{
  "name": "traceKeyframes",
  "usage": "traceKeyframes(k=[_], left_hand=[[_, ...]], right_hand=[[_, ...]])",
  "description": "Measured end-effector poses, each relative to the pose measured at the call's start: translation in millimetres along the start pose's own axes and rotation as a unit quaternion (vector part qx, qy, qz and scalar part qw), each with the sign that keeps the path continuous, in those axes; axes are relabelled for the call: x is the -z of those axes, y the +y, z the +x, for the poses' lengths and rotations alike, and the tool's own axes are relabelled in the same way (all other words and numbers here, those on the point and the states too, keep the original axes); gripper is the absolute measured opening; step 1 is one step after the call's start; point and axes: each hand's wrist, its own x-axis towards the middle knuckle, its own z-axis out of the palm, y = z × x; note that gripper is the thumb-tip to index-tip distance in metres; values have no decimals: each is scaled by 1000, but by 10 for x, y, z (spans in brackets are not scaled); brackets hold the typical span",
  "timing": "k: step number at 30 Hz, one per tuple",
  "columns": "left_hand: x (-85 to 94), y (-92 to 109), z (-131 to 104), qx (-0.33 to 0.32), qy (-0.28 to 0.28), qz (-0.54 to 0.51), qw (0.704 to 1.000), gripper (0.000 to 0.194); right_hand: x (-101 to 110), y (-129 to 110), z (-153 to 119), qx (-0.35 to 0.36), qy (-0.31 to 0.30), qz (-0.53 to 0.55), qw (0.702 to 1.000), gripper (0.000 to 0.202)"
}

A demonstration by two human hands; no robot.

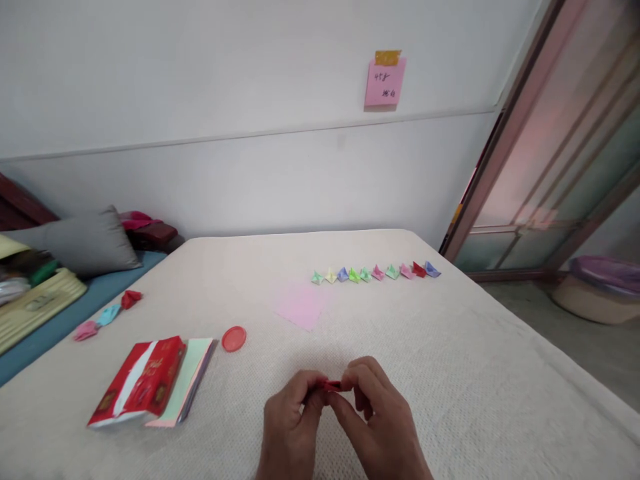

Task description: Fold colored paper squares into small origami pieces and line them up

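Your left hand (293, 413) and right hand (380, 410) are pinching the red paper (332, 386); folded papers (379, 273) are lying toward the bench's (240, 267) far right corner.

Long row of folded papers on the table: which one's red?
Second from the right end: the red folded paper, between a pink one and the blue-violet one at the very end. No other there is red.

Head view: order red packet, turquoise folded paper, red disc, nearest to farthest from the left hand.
1. Red disc: ahead and left of the left hand.
2. Red packet: farther left.
3. Turquoise folded paper: far left.
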Motion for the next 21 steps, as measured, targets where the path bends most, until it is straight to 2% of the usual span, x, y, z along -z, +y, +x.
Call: traceKeyframes(k=[4, 8, 11, 13, 15, 17, 21], left_hand=[[10, 31, -10, -11, -27, 20, 999, 12], [79, 116, 3, -17, -63, -7, 998, 23], [125, 120, 38, 48, -68, -89, 993, 34], [132, 86, 63, 103, -66, -165, 979, 28], [127, 46, 78, 141, -84, -231, 959, 21], [124, 18, 81, 164, -114, -268, 942, 20], [145, 2, 73, 208, -151, -297, 920, 18]], right_hand=[[28, -28, 26, -21, -23, 53, 998, 10], [119, -34, 103, -85, -69, 189, 976, 15], [160, -8, 144, -173, -129, 320, 922, 17], [160, 15, 154, -220, -146, 383, 885, 17], [150, 32, 157, -248, -160, 414, 861, 14], [143, 44, 158, -260, -178, 424, 849, 11], [144, 69, 156, -266, -200, 416, 846, 15]])
